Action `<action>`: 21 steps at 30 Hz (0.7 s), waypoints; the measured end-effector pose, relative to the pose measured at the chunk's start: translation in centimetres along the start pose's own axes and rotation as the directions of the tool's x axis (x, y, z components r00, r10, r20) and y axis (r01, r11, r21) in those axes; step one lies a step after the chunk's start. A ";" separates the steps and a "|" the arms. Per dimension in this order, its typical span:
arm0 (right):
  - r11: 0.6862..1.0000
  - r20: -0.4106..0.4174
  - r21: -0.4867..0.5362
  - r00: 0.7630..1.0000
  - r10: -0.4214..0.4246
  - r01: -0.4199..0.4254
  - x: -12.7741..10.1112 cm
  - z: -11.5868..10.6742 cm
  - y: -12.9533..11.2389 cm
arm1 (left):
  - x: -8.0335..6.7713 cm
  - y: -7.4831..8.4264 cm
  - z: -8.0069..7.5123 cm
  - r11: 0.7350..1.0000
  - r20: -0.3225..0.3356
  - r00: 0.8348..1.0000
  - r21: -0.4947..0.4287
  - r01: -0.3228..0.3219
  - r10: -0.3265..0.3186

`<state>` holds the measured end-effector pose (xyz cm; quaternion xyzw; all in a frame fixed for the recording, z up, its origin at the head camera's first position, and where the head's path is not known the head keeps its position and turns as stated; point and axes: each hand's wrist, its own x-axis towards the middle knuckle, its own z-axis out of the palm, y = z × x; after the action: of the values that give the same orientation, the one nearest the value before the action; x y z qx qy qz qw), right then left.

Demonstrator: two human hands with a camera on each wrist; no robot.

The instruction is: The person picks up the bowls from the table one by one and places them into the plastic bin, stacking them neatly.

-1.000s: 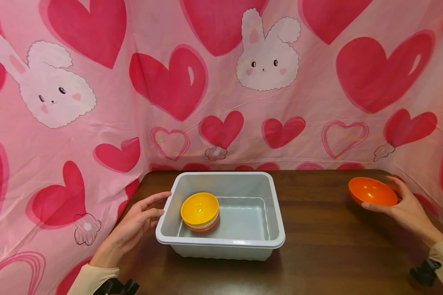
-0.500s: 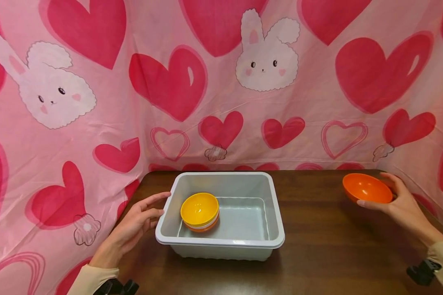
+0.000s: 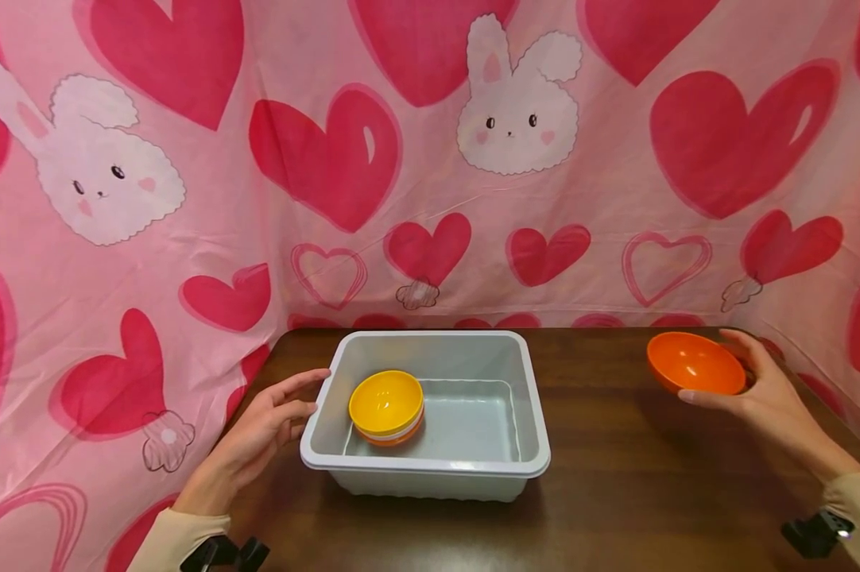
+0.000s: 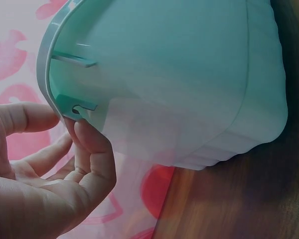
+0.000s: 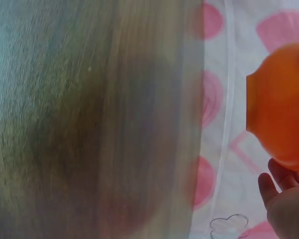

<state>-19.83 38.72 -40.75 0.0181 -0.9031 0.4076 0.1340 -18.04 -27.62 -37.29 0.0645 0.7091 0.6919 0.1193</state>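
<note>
Orange bowl (image 3: 695,362): held clear of the table at the far right, rim up and tilted slightly toward the camera, well apart from the tub. The right wrist view shows its underside and foot ring (image 5: 281,107) against the pink cloth.
Right hand (image 3: 766,397): fingers curled round the bowl's far and near sides, thumb side along the near rim; the bowl sits just left of the palm. One fingertip (image 5: 267,183) shows under the bowl in the wrist view.
Left hand (image 3: 258,437): fingers loosely spread and nearly straight, tips against the left outer wall of the tub just under its rim. The left wrist view shows a fingertip (image 4: 87,137) touching a small tab below the rim; nothing is clamped.
Grey tub (image 3: 430,469): stands on the table just right of the left fingertips, open side up.
Stacked bowls (image 3: 386,406): a yellow bowl on top, nested in others whose white and orange edges peek out beneath; the stack sits in the tub's left half, just past the wall the left fingers touch.
Table (image 3: 616,492): dark wood, bare between tub and right hand.
Backdrop (image 3: 516,119): pink cloth with hearts and rabbits, behind and on both sides.
Progress, as judged: several bowls already nested in the tub; the orange one is lifted but not yet over it. Crossing to the tub and setting it on the stack looks to be what remains.
</note>
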 end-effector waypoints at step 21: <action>0.992 0.010 0.096 0.996 -0.085 0.083 -1.0 0.9 -2.4 | 0.1 -0.1 -0.2 1.000 0.013 1.000 -0.013 0.002 -0.002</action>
<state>-18.70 36.39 -39.82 0.0654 -0.8819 0.4443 0.1435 -18.17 -27.79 -37.36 0.0677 0.7039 0.6959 0.1250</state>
